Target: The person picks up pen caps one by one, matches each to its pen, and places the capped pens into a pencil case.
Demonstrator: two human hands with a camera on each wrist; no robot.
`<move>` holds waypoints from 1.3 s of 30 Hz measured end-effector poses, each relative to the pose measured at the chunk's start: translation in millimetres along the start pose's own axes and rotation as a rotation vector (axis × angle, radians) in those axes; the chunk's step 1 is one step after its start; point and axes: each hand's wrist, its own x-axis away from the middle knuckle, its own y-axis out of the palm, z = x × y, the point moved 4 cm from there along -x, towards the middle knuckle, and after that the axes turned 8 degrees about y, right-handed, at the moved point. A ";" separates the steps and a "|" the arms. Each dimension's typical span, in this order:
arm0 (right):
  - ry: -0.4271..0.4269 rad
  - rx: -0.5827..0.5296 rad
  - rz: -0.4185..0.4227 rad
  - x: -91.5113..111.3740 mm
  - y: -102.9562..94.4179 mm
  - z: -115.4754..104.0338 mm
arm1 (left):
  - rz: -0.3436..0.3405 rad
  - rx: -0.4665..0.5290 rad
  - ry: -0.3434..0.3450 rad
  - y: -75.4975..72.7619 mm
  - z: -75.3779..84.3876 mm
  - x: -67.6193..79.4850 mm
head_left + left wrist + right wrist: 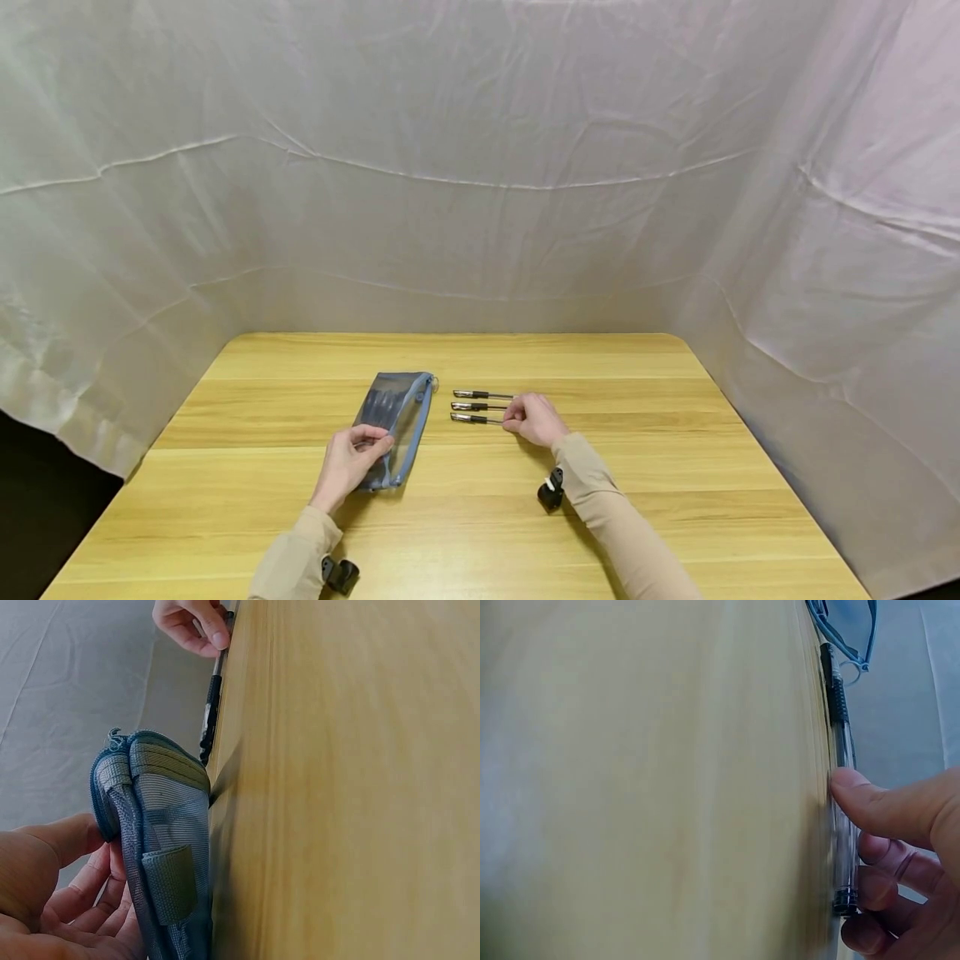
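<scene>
A blue mesh zipper pouch (387, 398) lies left of centre on the table in the head view, its zipper gaping along the right side. My left hand (347, 463) pinches the pouch's upper edge at the opening, thumb against the blue zipper band in the left wrist view. Three clear-barrelled pens with black caps lie side by side to the right of the pouch. My right hand (536, 419) pinches the rear part of the nearest pen (468, 418) between thumb and fingers, its cap toward the pouch. Beyond it are the middle pen (468, 407) and the far pen (471, 394).
A wooden table (600, 533) carries everything. Pale curtains (480, 233) hang behind it and on both sides. A small metal ring (435, 383) hangs at the pouch's far corner. Each wrist wears a small black camera (551, 490).
</scene>
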 end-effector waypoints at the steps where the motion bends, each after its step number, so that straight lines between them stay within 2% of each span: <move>1: 0.002 -0.004 -0.001 0.3 -0.1 0.0 | 0.000 -0.002 0.001 0.0 -0.3 0.0; 12: -0.007 -0.043 -0.007 3.6 -0.9 -2.0 | -0.006 -0.010 0.003 -0.7 -1.4 0.3; 20: 0.043 -0.099 -0.035 8.1 0.6 -5.4 | 0.000 -0.023 -0.006 -1.7 -2.4 0.4; 26: 0.064 -0.178 -0.090 13.0 1.2 -9.7 | 0.000 -0.033 -0.002 -2.1 -2.9 -0.2; 35: 0.001 -0.330 -0.185 16.0 5.1 -17.9 | 0.003 -0.037 -0.005 -2.3 -0.5 0.7; 39: 0.005 -0.376 -0.238 14.9 10.2 -22.8 | 0.001 -0.025 -0.005 -2.9 0.8 1.8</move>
